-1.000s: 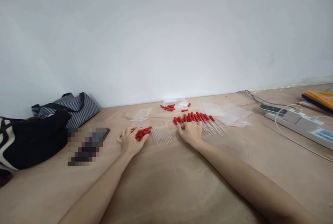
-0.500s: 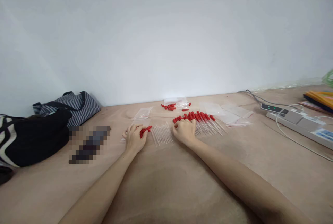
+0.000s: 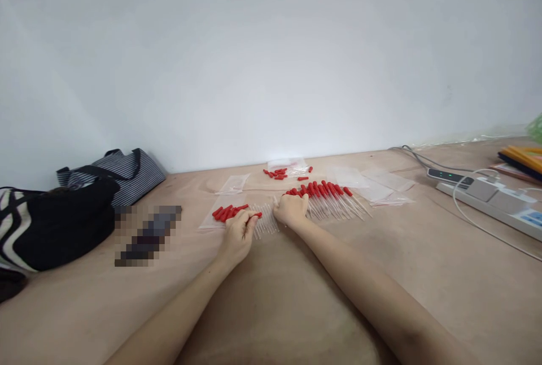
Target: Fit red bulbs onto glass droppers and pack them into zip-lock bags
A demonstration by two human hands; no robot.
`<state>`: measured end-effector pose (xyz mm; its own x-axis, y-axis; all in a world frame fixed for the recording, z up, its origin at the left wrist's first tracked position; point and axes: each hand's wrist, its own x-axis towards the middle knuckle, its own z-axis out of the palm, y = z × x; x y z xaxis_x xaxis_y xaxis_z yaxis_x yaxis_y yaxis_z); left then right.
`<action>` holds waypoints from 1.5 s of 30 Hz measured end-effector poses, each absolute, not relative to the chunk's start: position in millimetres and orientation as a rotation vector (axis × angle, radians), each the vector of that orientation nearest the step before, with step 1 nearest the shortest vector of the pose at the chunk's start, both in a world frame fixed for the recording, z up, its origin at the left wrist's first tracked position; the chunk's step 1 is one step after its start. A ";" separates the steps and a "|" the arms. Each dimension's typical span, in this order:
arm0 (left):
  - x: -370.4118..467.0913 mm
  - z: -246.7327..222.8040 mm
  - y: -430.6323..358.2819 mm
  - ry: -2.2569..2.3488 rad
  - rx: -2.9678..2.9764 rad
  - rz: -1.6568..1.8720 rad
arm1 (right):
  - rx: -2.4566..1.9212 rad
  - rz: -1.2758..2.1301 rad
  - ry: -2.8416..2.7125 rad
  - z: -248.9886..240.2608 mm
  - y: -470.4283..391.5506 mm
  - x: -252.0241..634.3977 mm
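Note:
My left hand [image 3: 239,235] is closed in a pinch on a red rubber dropper bulb [image 3: 258,215], its narrow end pointing right. Behind that hand several more red bulbs [image 3: 224,212] lie on a clear plastic bag [image 3: 207,221]. Bare clear dropper tubes [image 3: 266,221] rest in a row between my two hands. My right hand [image 3: 292,210] has its fingers closed at the right end of this row, on a thin dropper tube [image 3: 275,201] that is mostly hidden. Just right of it, assembled droppers [image 3: 326,198] with red bulbs lie side by side, bulbs toward the wall.
Loose red bulbs [image 3: 279,173] lie near the wall by a plastic bag [image 3: 292,165]. Flat clear bags [image 3: 383,187] spread at the right. Further right are a power strip [image 3: 499,207] and cables. A striped bag [image 3: 138,176] and a black bag [image 3: 63,229] stand left.
My left hand has come right and nearer from the bulb pile, now with one bulb pinched out in front. My right hand has shifted slightly left to the bare tubes.

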<state>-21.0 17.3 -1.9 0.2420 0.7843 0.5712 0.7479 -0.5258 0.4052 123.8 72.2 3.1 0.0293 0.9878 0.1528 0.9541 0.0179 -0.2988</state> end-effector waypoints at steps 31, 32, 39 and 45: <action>21.8 -17.6 -18.5 0.959 1.522 0.929 | -0.974 0.316 -2.208 -21.5 -26.0 220.1; 22.0 -17.9 -18.3 0.967 1.529 0.938 | -0.977 0.316 -2.215 -21.4 -26.4 219.8; 23.5 -18.8 -21.0 1.102 1.555 1.013 | -0.970 0.277 -2.264 -22.6 -26.2 217.7; 25.1 -22.6 -24.7 1.086 1.657 1.059 | -0.893 0.052 -2.400 -17.5 -19.9 223.4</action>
<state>25.1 -24.7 -22.6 0.2589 0.9474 0.1880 0.2123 -0.2457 0.9458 223.4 -19.9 -17.5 -0.6133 0.6110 0.5005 0.5887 0.7761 -0.2261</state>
